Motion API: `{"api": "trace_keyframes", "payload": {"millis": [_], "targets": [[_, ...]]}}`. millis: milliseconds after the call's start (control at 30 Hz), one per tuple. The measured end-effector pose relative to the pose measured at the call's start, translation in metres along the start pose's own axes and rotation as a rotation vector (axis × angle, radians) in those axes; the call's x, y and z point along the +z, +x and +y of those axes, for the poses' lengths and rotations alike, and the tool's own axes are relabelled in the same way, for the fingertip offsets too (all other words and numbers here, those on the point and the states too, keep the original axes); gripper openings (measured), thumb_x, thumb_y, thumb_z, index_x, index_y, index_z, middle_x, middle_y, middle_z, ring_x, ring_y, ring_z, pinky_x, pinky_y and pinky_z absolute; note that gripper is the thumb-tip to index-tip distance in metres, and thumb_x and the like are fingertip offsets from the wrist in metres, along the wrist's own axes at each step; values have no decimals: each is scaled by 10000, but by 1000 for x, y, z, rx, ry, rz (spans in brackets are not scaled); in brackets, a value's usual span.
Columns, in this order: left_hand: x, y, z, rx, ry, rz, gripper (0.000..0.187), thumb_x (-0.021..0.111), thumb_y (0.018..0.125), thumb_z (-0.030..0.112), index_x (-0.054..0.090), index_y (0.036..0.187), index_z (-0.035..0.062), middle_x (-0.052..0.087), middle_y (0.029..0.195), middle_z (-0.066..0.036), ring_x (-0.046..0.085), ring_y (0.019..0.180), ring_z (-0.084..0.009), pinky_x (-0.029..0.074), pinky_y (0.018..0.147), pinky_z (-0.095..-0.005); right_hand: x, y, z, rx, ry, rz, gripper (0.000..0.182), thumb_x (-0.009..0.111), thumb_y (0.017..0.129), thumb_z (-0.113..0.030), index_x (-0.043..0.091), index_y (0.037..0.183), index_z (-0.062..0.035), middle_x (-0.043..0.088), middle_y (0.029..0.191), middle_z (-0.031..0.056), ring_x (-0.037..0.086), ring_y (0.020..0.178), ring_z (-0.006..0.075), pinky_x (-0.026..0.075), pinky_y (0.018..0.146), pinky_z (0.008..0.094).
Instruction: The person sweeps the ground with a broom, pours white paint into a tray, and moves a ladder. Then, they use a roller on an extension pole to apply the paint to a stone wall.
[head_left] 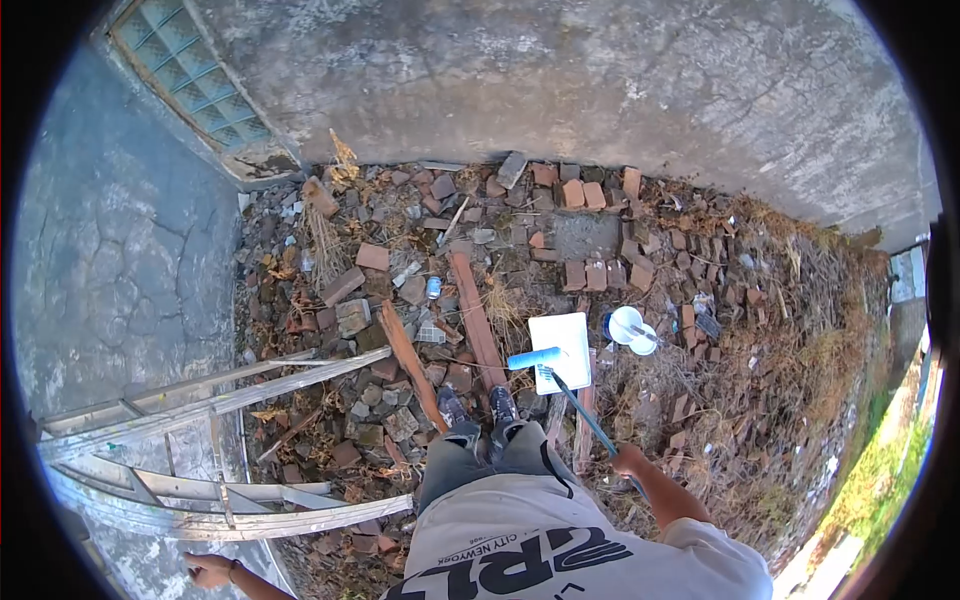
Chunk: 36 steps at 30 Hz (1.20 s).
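My right hand (630,461) is wrapped round the dark handle of a paint roller (534,358), whose blue sleeve overlaps the left edge of a white paint tray (572,335). The tray lies on the ground just ahead of my feet, and its white surface shows beside the sleeve. My left hand (208,570) hangs out to the far left with fingers stretched out and holds nothing. Closest to it is a weathered wooden ladder-like frame (230,522).
Beside the tray stand a white bucket (626,324) and a white round lid or container (645,341). Reddish planks (475,318) lie by my feet among broken bricks (373,257) and dry weeds. Worn grey walls (600,90) rise ahead and left, with a glass-block window (190,70).
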<state>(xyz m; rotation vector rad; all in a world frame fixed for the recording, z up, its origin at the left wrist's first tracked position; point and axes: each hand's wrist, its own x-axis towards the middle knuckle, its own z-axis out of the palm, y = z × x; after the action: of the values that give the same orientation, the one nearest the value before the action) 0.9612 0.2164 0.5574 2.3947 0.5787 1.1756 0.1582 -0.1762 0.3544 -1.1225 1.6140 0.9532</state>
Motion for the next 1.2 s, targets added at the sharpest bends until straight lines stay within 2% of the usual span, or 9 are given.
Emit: {"api": "trace_keyframes", "payload": {"millis": [67, 233, 300, 400, 533, 600, 733, 867, 1200], "targets": [[25, -14, -46, 91, 196, 121, 762, 573, 724, 669, 636, 972, -48, 633, 834, -241, 622, 760, -376, 496, 696, -500, 9, -12, 8, -68, -95, 165, 199, 581, 755, -162, 643, 827, 13, 621, 594, 157, 644, 564, 275, 522, 579, 386], [-119, -240, -91, -18, 251, -983, 619, 626, 733, 504, 646, 955, -73, 639, 909, -217, 598, 855, -360, 488, 712, -480, 38, 38, 49, 61, -108, 18, 215, 581, 678, -136, 653, 767, 47, 650, 762, 228, 668, 751, 318, 526, 677, 382], [-51, -252, -167, -234, 621, -1228, 496, 668, 720, 366, 639, 956, -69, 635, 857, -170, 599, 789, -294, 496, 649, -425, 36, 39, 59, 81, 29, 50, 217, 582, 686, -151, 654, 755, 41, 648, 729, 218, 668, 735, 311, 525, 681, 381], [-84, -306, -77, 472, 542, -2390, 434, 712, 750, 271, 572, 1009, -49, 644, 827, -113, 603, 642, -188, 497, 604, -302, 36, 17, 78, 59, 158, 119, 232, 588, 710, -206, 660, 748, 11, 639, 652, 183, 661, 700, 311, 523, 684, 392], [-70, -364, -18, 574, -181, -2300, 343, 699, 775, 271, 559, 965, 22, 647, 811, -88, 616, 702, -168, 498, 620, -304, 44, -2, 146, -62, 63, 149, 217, 607, 749, -186, 634, 817, 18, 638, 693, 173, 632, 595, 289, 505, 583, 396], [-95, -391, 66, 733, 31, -2135, 372, 711, 749, 287, 555, 975, 36, 635, 806, -102, 616, 713, -181, 496, 644, -309, 41, -37, 163, -58, 136, 187, 234, 605, 726, -215, 645, 845, -17, 639, 762, 194, 627, 700, 328, 499, 660, 414], [-88, -467, 129, 1630, -105, -1867, 442, 706, 712, 347, 557, 998, 45, 611, 866, -152, 608, 799, -305, 496, 726, -398, 61, -55, 203, -65, 212, 322, 265, 611, 699, -250, 649, 859, -43, 635, 837, 218, 615, 803, 380, 486, 733, 444], [-95, -573, 174, 2099, 92, -1785, 528, 695, 677, 405, 562, 1064, 72, 538, 1126, -161, 505, 1067, -353, 435, 871, -468, 84, -82, 209, -59, 217, 381, 264, 615, 687, -237, 643, 864, -44, 633, 839, 219, 610, 810, 386, 484, 737, 450], [-42, -923, 221, 2326, -127, -1660, 897, 807, 573, 392, 371, 1284, 59, 404, 1298, -126, 361, 1232, -330, 326, 1004, -494, 138, -52, 183, 193, 305, 490, 207, 614, 661, -170, 602, 813, -31, 591, 666, 229, 592, 657, 421, 480, 626, 488]]}}
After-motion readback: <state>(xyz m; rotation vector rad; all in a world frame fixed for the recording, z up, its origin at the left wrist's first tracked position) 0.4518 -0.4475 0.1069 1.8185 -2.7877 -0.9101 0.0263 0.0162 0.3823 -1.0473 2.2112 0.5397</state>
